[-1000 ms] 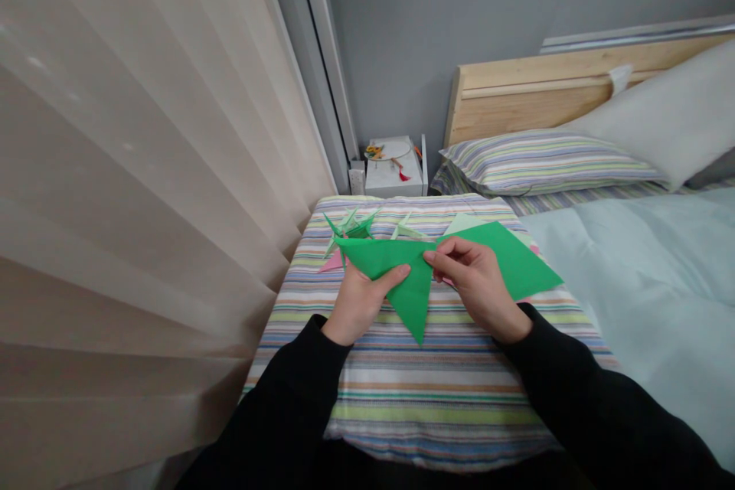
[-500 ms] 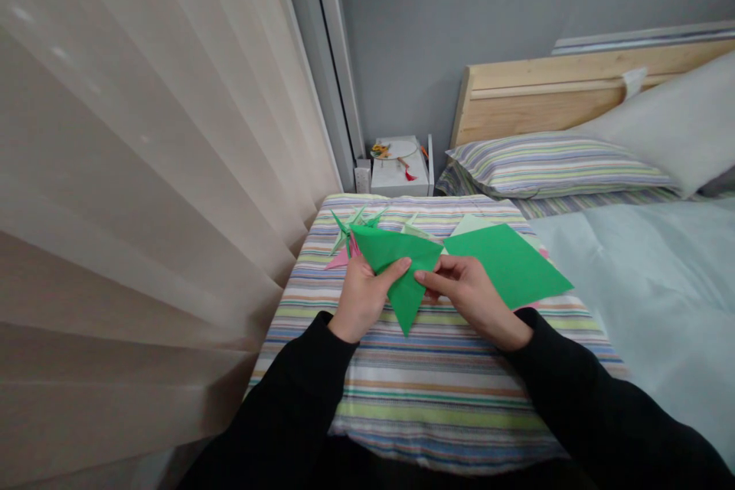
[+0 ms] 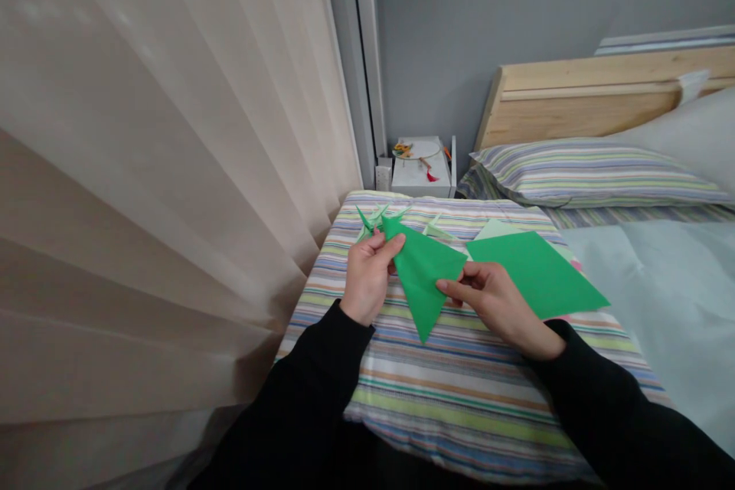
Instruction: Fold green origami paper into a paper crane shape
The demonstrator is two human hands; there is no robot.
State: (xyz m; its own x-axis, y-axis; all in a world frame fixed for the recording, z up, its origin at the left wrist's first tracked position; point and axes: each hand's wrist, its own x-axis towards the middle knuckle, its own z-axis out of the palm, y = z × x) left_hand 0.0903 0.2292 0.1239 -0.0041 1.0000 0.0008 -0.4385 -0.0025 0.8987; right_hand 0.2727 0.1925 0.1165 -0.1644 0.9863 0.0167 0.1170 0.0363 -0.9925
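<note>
Left hand (image 3: 369, 279) pinches the folded green paper (image 3: 426, 272) at its top corner, right hand (image 3: 498, 302) its right edge — seemingly to keep it steady above the striped tabletop (image 3: 453, 406). Counting: one paper held, one green sheet (image 3: 534, 273) lying right; spiky folded pieces (image 3: 364, 219) behind — too overlapped to tally.

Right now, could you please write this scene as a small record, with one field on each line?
left hand: pinches the folded green paper near its upper-left corner
right hand: holds the same paper at its right edge, thumb in front
right of the hands: flat green sheet, partly over a pale green sheet
behind the left hand: small pointed green paper shapes, partly hidden
surface: striped cloth
far side: white stand with a red tassel
left side: pleated curtain
</note>
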